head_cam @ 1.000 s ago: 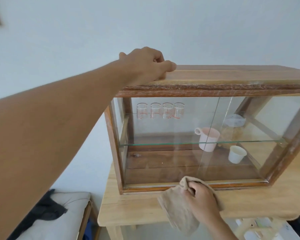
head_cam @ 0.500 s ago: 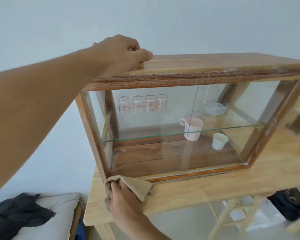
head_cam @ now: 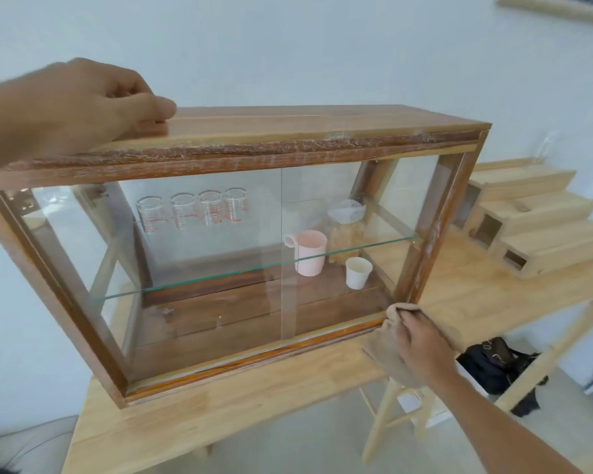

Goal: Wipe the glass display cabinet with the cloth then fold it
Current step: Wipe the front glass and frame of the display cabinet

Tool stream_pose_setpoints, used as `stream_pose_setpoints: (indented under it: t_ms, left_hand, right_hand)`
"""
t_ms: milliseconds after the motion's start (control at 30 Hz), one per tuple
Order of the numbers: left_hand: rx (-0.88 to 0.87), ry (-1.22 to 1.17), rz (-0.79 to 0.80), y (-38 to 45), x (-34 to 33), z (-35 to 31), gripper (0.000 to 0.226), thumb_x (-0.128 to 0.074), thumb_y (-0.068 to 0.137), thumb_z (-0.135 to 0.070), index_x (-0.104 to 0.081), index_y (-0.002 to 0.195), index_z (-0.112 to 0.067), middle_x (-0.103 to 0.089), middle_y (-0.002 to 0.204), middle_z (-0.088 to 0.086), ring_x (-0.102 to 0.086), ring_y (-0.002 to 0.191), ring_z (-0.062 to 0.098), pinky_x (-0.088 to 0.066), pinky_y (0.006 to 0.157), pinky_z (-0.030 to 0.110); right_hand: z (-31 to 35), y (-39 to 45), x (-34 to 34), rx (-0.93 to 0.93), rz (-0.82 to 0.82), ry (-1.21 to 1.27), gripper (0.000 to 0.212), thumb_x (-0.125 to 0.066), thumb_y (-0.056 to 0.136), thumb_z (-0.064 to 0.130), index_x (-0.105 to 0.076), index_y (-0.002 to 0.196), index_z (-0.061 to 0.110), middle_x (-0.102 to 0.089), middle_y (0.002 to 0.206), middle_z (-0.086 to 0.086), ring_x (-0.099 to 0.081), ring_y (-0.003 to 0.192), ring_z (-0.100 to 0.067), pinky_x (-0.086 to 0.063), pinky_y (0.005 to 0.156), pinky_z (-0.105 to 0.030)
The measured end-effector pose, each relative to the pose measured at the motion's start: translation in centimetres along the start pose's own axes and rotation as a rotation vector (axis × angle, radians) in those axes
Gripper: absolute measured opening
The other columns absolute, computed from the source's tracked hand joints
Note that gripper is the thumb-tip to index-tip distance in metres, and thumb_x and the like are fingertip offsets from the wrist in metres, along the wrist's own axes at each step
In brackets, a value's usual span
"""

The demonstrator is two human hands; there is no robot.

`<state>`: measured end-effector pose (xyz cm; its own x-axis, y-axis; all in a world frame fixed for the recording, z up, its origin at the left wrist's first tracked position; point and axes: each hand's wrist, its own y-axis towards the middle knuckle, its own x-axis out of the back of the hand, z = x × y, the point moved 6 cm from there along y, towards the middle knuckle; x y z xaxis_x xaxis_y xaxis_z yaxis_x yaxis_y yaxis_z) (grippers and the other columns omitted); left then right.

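Observation:
A wood-framed glass display cabinet (head_cam: 288,155) stands on a light wooden table (head_cam: 240,408). My left hand (head_cam: 83,100) rests on its top at the left rear corner, fingers curled over the wood. My right hand (head_cam: 421,343) presses a beige cloth (head_cam: 387,354) against the cabinet's lower right front corner, where the bottom rail meets the right post. The cloth bunches around my fingers and hangs over the table edge.
Inside the cabinet are several measuring glasses (head_cam: 189,210), a pink mug (head_cam: 308,251), a white cup (head_cam: 356,271) and a glass shelf (head_cam: 254,268). A stepped wooden stand (head_cam: 528,227) sits on the table at right. A black bag (head_cam: 493,364) lies below the table.
My right hand has swept the cloth along the bottom rail, first to the left corner, then across to the right corner. The view has shifted rightward. My left hand stays on the cabinet top.

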<state>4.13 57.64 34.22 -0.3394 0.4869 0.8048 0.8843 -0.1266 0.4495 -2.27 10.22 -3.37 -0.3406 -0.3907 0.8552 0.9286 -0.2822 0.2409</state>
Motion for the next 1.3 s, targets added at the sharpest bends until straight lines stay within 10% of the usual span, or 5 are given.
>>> stream_pose_setpoints:
  t_ms: [367,767,1067,1200,1300]
  left_hand:
    - [0.043,0.112,0.057,-1.4,0.3,-1.7,0.058,-0.044,0.081,-0.085,-0.068,0.102,-0.036,-0.068,0.097,-0.011,-0.062,0.099,0.027,-0.046,0.096,0.051]
    - [-0.016,0.042,-0.038,-2.4,0.9,-2.5,0.052,-0.050,0.095,-0.064,-0.071,0.108,-0.019,-0.066,0.090,-0.011,-0.059,0.099,0.025,-0.044,0.105,0.054]
    - [-0.554,-0.192,-0.891,-14.0,2.4,-1.3,0.013,-0.057,0.101,-0.016,-0.061,0.107,-0.006,-0.059,0.105,-0.009,-0.058,0.094,0.027,-0.044,0.087,0.043]
    - [-0.015,-0.325,-0.755,-24.4,-8.6,8.4,0.020,-0.049,0.099,-0.030,-0.059,0.116,-0.029,-0.056,0.111,-0.026,-0.051,0.104,0.000,-0.038,0.092,0.022]
    - [0.364,-0.298,-0.527,-30.3,-16.7,13.4,0.018,-0.055,0.088,-0.044,-0.057,0.105,-0.049,-0.064,0.106,-0.031,-0.056,0.098,-0.001,-0.044,0.089,0.032]
  right_hand:
    - [8.1,-8.2,-3.2,0.191,-0.175,-0.059,0.015,-0.062,0.084,0.027,-0.071,0.083,0.014,-0.054,0.092,-0.010,-0.058,0.071,-0.038,-0.046,0.051,-0.037]
    - [40.3,-21.7,-15.4,0.798,0.364,-0.087,0.017,-0.061,0.089,0.020,-0.063,0.104,0.014,-0.052,0.109,-0.011,-0.058,0.087,-0.038,-0.045,0.073,-0.050]
    - [34.3,-18.7,-14.1,0.738,0.394,0.008,0.037,-0.031,0.095,0.043,-0.058,0.105,0.020,-0.052,0.117,-0.007,-0.055,0.094,-0.036,-0.043,0.085,-0.049]
    - [24.3,-13.5,-11.1,0.594,0.309,-0.064,0.031,-0.034,0.095,0.047,-0.058,0.105,0.030,-0.054,0.110,0.002,-0.056,0.094,-0.030,-0.043,0.087,-0.046]
    - [16.1,-9.9,-7.7,0.463,0.221,-0.142,0.031,-0.033,0.095,0.050,-0.058,0.103,0.034,-0.054,0.107,0.008,-0.057,0.093,-0.025,-0.043,0.083,-0.043]
